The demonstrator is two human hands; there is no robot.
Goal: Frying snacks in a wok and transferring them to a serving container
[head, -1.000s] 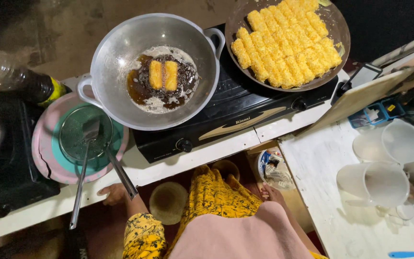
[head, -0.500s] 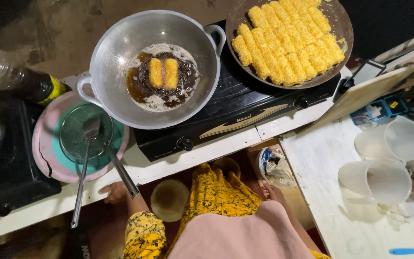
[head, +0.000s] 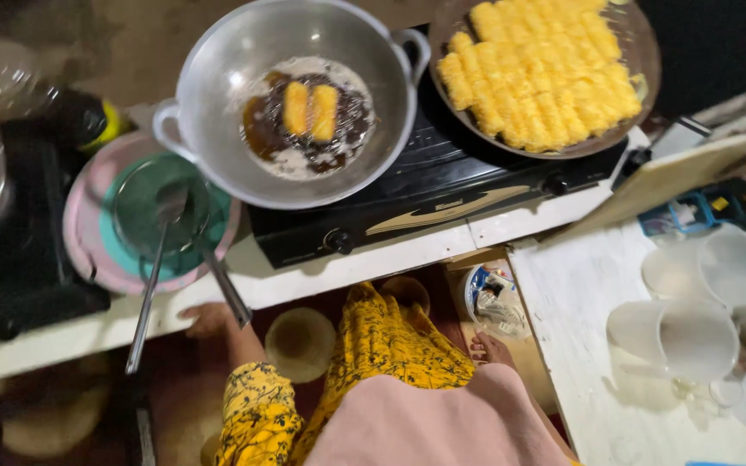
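While the two yellow pieces (head: 308, 110) sit in the same spot in the dark oil of the wok (head: 218, 78) as a second ago, the left hand (head: 207, 318) still rests at the worktop (head: 373, 263) edge by the strainer handle (head: 226, 289). Its fingers are too blurred to read; the right hand is out of view, so nothing has been turned or lifted.

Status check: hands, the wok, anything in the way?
Left hand on counter edge, empty; right hand out of view. Two yellow pieces frying in wok. Nothing blocking.
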